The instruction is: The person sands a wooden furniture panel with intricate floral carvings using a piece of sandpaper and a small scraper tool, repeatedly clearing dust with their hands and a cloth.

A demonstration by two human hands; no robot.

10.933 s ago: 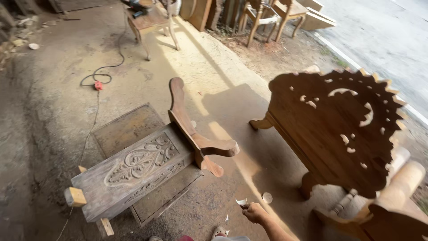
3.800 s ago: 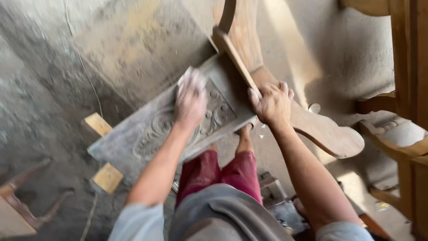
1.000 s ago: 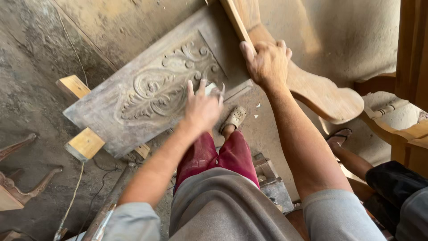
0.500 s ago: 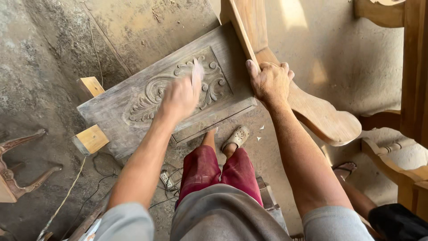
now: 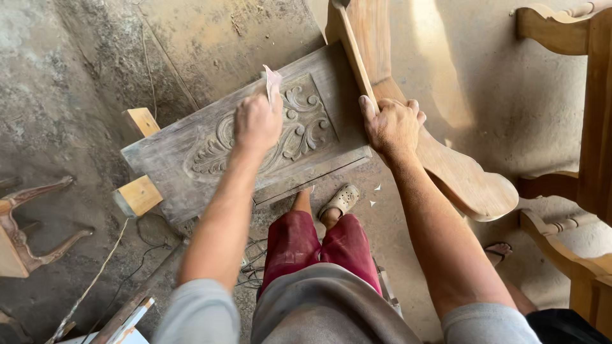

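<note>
A carved wooden panel (image 5: 191, 159) with a floral relief lies tilted in front of me, dusty grey. My left hand (image 5: 257, 121) presses a scrap of sandpaper (image 5: 273, 81) onto the carving near its middle. My right hand (image 5: 392, 126) grips the panel's right end, where a curved wooden leg piece (image 5: 468, 181) joins it. Two pale tenons (image 5: 137, 196) stick out of the panel's left end. My knees in red shorts (image 5: 319, 245) and one sandalled foot (image 5: 341, 200) show below the panel.
Carved wooden furniture (image 5: 574, 165) stands at the right edge. A curved chair leg piece (image 5: 32, 220) lies at the left. Cables (image 5: 252, 261) run over the dusty concrete floor under me. Another person's foot in a sandal (image 5: 500, 251) shows at the lower right.
My left hand with the sandpaper has moved from the panel's near edge up across the carving. My right hand has stayed on the panel's right end.
</note>
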